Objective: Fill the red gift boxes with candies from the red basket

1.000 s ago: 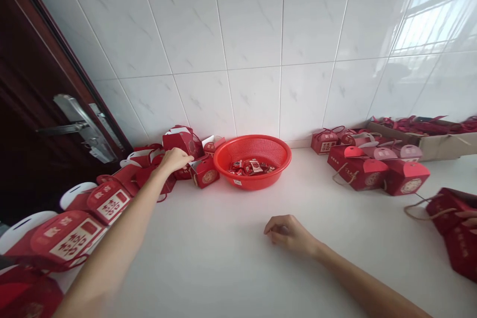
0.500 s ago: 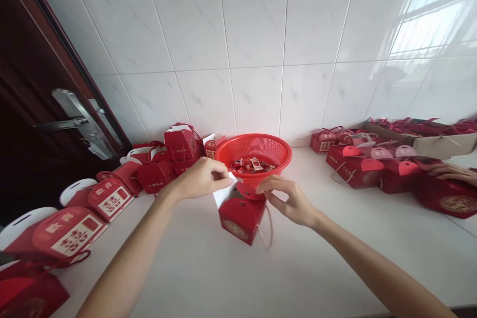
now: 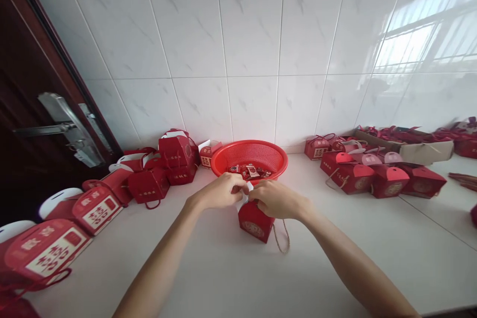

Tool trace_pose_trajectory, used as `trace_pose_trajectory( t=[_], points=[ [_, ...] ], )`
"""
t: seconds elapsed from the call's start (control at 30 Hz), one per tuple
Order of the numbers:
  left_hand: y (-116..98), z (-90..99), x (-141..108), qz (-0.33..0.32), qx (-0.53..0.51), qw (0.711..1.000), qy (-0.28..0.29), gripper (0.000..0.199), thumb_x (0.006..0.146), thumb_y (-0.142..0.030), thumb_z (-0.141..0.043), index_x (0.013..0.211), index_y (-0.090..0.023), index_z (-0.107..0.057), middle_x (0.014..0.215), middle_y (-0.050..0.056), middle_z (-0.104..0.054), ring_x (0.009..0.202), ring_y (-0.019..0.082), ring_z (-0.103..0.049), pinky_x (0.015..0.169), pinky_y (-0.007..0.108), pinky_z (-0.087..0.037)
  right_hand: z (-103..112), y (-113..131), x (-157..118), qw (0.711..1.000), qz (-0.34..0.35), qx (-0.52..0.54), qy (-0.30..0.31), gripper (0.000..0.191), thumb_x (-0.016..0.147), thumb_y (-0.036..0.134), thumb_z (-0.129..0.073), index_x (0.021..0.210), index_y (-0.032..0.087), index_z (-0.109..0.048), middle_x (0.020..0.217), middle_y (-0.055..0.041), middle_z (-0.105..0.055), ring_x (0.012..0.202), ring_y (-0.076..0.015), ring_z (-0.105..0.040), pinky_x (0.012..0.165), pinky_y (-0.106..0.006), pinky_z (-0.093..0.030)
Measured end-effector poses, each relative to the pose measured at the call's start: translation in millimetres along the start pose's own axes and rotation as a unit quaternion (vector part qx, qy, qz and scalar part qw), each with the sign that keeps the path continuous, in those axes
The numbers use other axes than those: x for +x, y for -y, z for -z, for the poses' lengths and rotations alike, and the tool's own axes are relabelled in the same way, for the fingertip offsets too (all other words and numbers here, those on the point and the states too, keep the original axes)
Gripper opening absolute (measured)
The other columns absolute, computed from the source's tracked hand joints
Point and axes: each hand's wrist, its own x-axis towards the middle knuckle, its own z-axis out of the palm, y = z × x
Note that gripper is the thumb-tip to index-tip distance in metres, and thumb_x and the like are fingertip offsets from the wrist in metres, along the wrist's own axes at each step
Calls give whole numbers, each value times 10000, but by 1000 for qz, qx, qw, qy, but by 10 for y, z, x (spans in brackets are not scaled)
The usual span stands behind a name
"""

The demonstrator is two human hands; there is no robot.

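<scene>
A small red gift box [image 3: 255, 222] with a gold round emblem stands upright on the white tabletop, and a loop of beige cord hangs at its right side. From the left, my left hand [image 3: 225, 191] pinches the box's raised white-lined flap. My right hand [image 3: 281, 198] is closed at the top of the box, fingers bent over its upper flaps and partly hiding them. Right behind the hands sits a red plastic basket [image 3: 278, 151] holding red-wrapped sweets [image 3: 253, 171].
Several red boxes [image 3: 100, 208] line the left side; others are stacked [image 3: 178, 156] near the wall. More red boxes [image 3: 354, 176] stand at right before a cardboard tray [image 3: 425, 153] of ribbons. A dark door [image 3: 33, 169] borders the left, a tiled wall [image 3: 253, 35] the back.
My hands have come together over the box, the right moving from beside it onto its top. The view has shifted slightly, and the other person's hand at right has left the boxes there.
</scene>
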Motion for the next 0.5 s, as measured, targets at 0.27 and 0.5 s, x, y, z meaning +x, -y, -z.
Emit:
trace_pose_trajectory(
  t=[0.27, 0.5],
  points=[
    [69, -39, -10, 46, 46, 998, -3, 290, 812, -124, -512, 903, -236, -764, 885, 22, -686, 774, 161, -639, 638, 219, -440, 6, 26, 4, 996, -75, -47, 6, 321, 784, -59, -462, 886, 165, -669, 876, -71, -714, 737, -174, -616, 616, -275, -324],
    [78, -79, -31, 44, 63, 997, 10, 434, 752, -38, -446, 961, -253, -760, 948, 28, -677, 854, 175, -642, 737, 241, -477, -41, 21, -32, 995, -70, -35, 66, 307, 805, -54, -459, 858, 172, -660, 825, -54, -691, 670, -164, -603, 563, -269, -303]
  ],
)
